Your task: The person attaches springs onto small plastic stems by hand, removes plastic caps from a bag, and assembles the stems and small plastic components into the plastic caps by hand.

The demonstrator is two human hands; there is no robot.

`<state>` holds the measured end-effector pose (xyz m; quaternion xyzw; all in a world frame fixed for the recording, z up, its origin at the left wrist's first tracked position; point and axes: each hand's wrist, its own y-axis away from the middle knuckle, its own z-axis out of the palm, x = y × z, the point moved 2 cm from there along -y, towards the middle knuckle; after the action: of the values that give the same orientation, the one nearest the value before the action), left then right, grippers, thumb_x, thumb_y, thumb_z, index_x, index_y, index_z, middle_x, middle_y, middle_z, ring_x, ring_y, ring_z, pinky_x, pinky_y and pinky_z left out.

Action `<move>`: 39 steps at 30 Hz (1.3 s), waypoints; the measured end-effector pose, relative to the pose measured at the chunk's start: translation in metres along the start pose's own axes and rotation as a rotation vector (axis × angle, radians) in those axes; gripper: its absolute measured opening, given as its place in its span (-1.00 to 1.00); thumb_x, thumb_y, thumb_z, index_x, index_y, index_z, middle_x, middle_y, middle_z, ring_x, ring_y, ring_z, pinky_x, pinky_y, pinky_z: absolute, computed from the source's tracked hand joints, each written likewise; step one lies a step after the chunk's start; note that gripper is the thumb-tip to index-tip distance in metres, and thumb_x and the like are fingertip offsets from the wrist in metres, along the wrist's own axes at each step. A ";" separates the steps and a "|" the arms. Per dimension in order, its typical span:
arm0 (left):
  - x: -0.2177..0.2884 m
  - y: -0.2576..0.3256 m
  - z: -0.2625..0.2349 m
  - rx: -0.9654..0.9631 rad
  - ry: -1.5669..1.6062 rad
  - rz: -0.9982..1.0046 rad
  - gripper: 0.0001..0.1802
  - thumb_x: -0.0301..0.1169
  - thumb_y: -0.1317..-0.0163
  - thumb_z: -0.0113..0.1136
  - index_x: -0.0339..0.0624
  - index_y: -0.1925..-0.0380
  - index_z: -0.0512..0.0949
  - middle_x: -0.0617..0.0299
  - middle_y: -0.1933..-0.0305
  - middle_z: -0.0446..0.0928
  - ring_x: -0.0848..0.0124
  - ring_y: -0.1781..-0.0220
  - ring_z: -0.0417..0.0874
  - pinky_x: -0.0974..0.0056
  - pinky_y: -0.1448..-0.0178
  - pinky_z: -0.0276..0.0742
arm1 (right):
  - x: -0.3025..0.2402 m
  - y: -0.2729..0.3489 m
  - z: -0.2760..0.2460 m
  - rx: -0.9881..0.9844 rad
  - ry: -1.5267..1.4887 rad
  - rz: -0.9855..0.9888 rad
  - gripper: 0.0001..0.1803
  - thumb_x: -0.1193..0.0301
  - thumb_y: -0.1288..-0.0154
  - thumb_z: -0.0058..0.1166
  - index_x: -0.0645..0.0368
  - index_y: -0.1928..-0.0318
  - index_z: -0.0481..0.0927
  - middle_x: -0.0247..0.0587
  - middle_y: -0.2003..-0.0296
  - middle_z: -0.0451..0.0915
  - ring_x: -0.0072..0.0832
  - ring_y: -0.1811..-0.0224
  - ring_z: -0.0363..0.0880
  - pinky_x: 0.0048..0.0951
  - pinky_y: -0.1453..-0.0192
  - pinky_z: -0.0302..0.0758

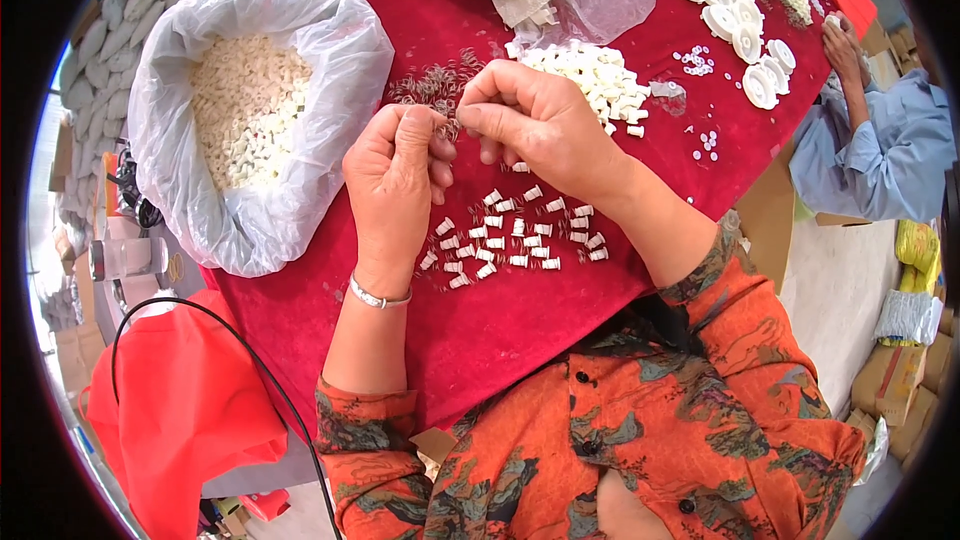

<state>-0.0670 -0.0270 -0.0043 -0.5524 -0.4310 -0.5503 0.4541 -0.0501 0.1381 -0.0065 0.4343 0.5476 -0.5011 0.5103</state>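
My left hand [397, 172] and my right hand [538, 122] meet fingertip to fingertip above a table under a red cloth [520, 320]. Both are pinched on something very small between them; I cannot make out what it is. Just beyond the fingertips lies a scatter of thin metal pins [432, 85]. Below my hands, several small white plastic pieces [520, 235] lie in loose rows on the cloth. A heap of the same white pieces [592, 75] sits past my right hand.
A large white plastic bag [180, 190] full of white pieces stands at the left. White round spools [745, 30] lie at the far right. Another person in a blue sleeve [880, 155] works there. Cardboard boxes [895, 375] and a red bag [185, 410] sit below.
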 end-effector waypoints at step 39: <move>-0.001 0.000 -0.011 -0.108 0.193 -0.196 -0.88 -0.39 -0.38 0.10 -0.21 0.30 0.48 0.31 0.48 0.50 0.63 0.62 0.40 0.54 0.62 0.22 | 0.004 0.000 -0.003 0.056 -0.079 -0.219 -0.91 0.52 -0.26 0.16 0.27 0.26 0.56 -0.32 0.25 0.54 -0.69 0.29 0.54 -0.67 0.29 0.46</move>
<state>-0.0696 -0.0373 -0.0051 -0.4758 -0.4068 -0.6652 0.4071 -0.0510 0.1409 -0.0106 0.3661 0.5569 -0.5857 0.4613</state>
